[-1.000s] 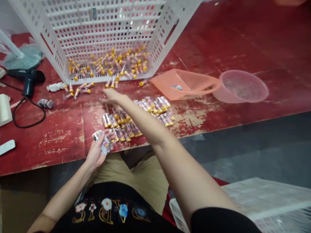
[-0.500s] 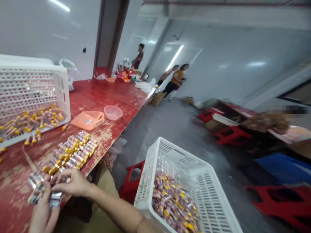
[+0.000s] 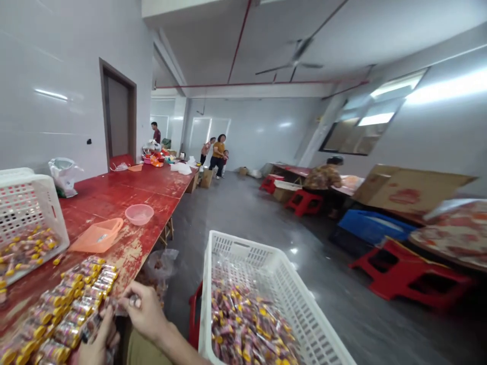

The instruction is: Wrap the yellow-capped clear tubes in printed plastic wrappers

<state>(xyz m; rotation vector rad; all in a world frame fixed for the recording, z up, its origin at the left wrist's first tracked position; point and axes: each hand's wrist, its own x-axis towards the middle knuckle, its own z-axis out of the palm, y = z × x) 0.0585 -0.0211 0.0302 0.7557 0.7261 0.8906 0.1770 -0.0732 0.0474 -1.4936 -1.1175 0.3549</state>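
Note:
My left hand (image 3: pixel 99 338) is closed around a small shiny packet (image 3: pixel 89 327) at the table's near edge. The packet is dark and silvery, partly hidden by my fingers and blurred. Close beside it, my right hand (image 3: pixel 148 310) is closed in a pinch. What lies between its fingertips is too small to make out. Rows of small yellow-capped tubes (image 3: pixel 72 304) in clear wrapping lie on the red table (image 3: pixel 102 187), left of my hands. To my right, a white plastic crate (image 3: pixel 281 276) holds a heap of similar wrapped tubes (image 3: pixel 247 324).
Another white crate (image 3: pixel 32 197) with loose yellow-capped tubes lies on its side at the left. An orange tray (image 3: pixel 97 235) and a pink bowl (image 3: pixel 139 215) rest farther along the table. Red stools (image 3: pixel 407 274) stand at the right. Several people are in the background.
My view has turned right and tilted up, so the crates and table appear farther left. Both hands stay together near the table edge, the right one still pinching.

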